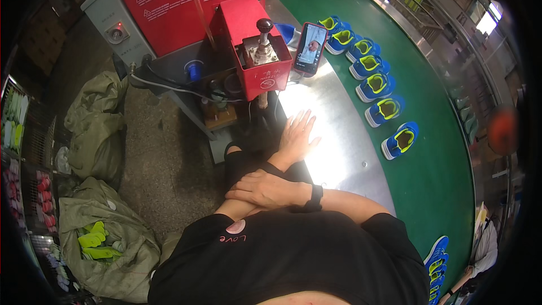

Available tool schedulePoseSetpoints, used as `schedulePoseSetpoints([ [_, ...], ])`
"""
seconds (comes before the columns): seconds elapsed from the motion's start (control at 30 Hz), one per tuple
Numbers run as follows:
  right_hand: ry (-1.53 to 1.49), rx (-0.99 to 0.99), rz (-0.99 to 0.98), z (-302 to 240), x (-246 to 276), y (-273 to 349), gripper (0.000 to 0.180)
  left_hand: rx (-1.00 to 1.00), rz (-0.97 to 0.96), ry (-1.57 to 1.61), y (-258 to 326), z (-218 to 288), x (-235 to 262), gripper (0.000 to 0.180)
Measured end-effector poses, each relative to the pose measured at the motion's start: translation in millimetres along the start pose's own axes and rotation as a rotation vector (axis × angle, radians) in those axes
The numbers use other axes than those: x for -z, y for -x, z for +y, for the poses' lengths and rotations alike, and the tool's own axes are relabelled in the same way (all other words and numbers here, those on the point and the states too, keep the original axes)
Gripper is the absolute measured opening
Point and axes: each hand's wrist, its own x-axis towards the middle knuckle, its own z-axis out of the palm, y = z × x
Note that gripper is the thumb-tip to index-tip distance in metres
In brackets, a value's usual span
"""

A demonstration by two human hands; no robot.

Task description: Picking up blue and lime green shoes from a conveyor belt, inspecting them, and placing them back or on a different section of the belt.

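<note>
My left hand (296, 134) lies palm down at the edge of the shiny metal table (344, 152), fingers stretched out and apart, holding nothing. My right hand (261, 190) rests flat across my left forearm, the arms crossing in front of my body. A black watch (314, 196) is on my right wrist. Just beyond my left hand stands a machine with a red cover (248, 28) and a black-knobbed lever (264, 26). A phone in a red case (310, 49) leans upright beside it, its screen lit with a picture.
Along the green conveyor belt (429, 186) stands a row of blue shoes (385, 110) with yellow-green linings; more shoes (436, 268) are near right. Olive sacks (107, 254) sit on the floor at left, one with bright yellow-green pieces. Another person's arm (460, 285) shows at lower right.
</note>
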Motion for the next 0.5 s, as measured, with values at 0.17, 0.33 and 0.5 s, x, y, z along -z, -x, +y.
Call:
schedulePoseSetpoints([
  [0.17, -0.003, -0.002, -0.001, 1, -1, 2, 0.045, 0.000, 0.004, 0.002, 3, -3, -6, 0.063],
  [0.33, -0.035, -0.040, -0.059, -4, 7, -4, 0.044, -0.022, 0.036, 0.057, 0, -4, -4, 0.061],
  [0.5, -0.453, -0.232, -0.080, -18, 62, 21, 0.043, 0.188, -0.037, 0.577, 26, -8, 63, 0.039],
])
